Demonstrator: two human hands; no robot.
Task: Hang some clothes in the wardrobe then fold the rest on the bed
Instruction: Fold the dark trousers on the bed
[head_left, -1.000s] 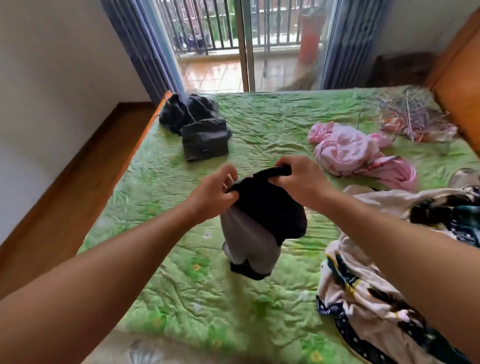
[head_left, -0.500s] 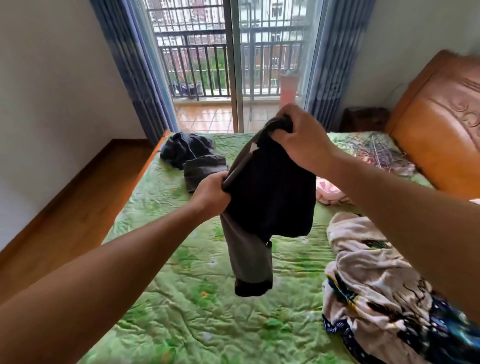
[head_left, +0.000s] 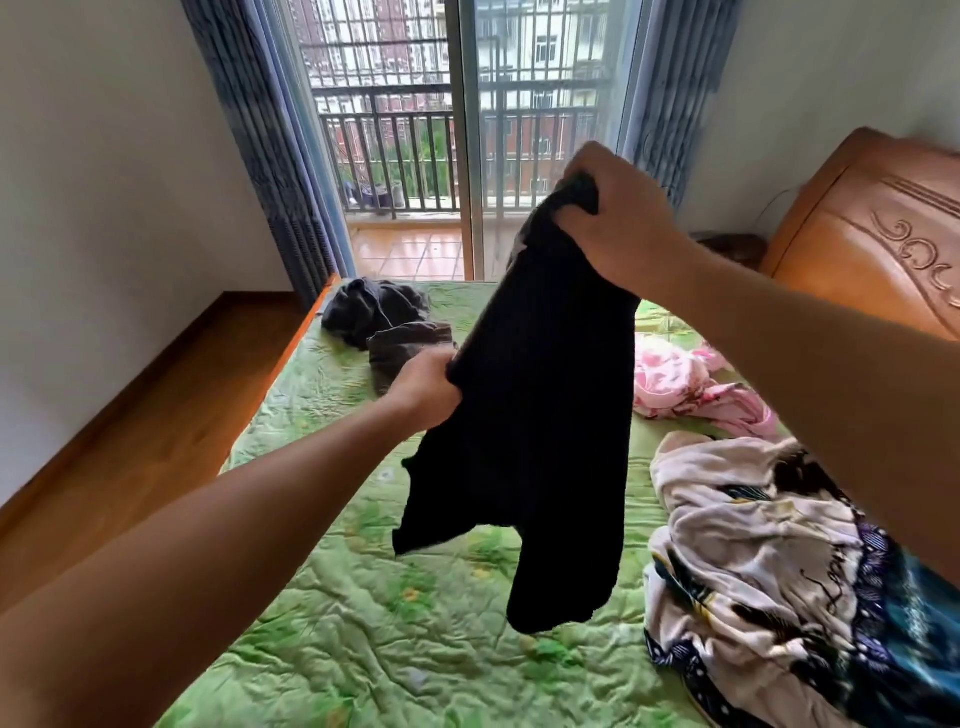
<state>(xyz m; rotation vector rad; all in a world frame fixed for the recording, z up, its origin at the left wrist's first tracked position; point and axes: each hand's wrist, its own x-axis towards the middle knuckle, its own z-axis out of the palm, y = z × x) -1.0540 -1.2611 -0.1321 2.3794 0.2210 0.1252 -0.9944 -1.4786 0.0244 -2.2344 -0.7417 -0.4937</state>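
A black garment (head_left: 540, 415) hangs in the air above the green quilted bed (head_left: 363, 623). My right hand (head_left: 618, 218) grips its top end, raised high. Lower down, my left hand (head_left: 426, 387) grips its left edge. The cloth's lower ends dangle free over the quilt. On the bed lie a dark grey pile (head_left: 374, 312) at the far left, a pink garment (head_left: 691, 384) at the right, and a white patterned heap (head_left: 769, 571) at the near right.
A wooden floor (head_left: 156, 389) runs along the bed's left side. Blue curtains (head_left: 270, 156) frame a glass balcony door (head_left: 467, 156) beyond the bed. An orange carved headboard (head_left: 872, 244) stands at the right.
My right hand has lifted the black garment higher and it has unrolled, hanging longer. My left hand stayed on its left edge. The view has tilted up.
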